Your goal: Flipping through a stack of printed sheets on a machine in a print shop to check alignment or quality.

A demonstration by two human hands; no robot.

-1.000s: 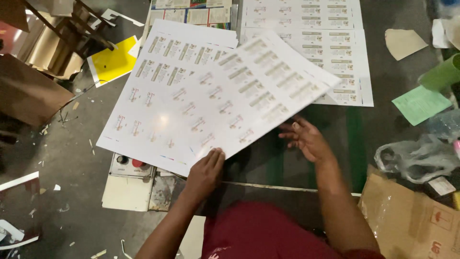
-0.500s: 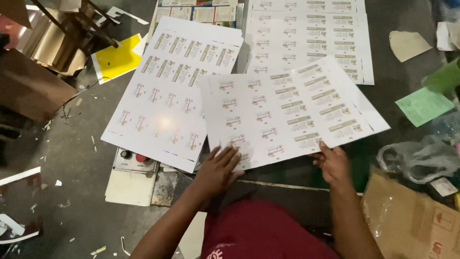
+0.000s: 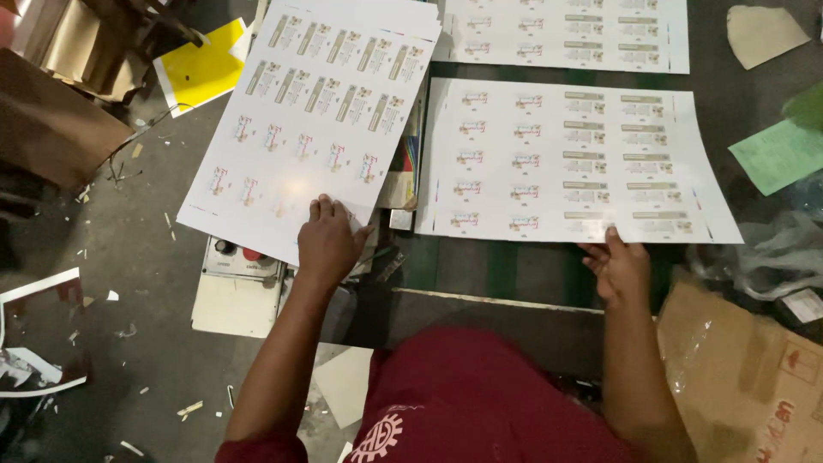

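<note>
Head view looks straight down, and much of it is cut off or hidden: the person's face is out of frame, the top edge crops a third printed sheet (image 3: 566, 34), and the small rows of labels on every sheet are too fine to make out. A control box (image 3: 238, 260) with one black knob and one red one peeks out from under the left sheet — the rest of it is covered. At the left edge a torn picture (image 3: 34, 330) is only partly in frame.

Both arms reach forward from a dark red shirt (image 3: 480, 403). The left hand (image 3: 328, 243) lies palm down, fingers spread flat, pressing on the lower edge of the tilted left sheet (image 3: 313, 111); it grasps nothing. The right hand (image 3: 619, 267) is at the near edge of the right sheet (image 3: 570, 159), fingertips touching the border — whether it pinches the paper or only rests on it cannot be told.

Three large white printed sheets show in all: the left one is skewed, the right one lies square on the dark table (image 3: 497, 270), and the third lies beyond. One yellow sheet (image 3: 201, 69) lies at upper left, one pale green paper (image 3: 776, 154) at right, and one cardboard box (image 3: 754, 369) at lower right.
</note>
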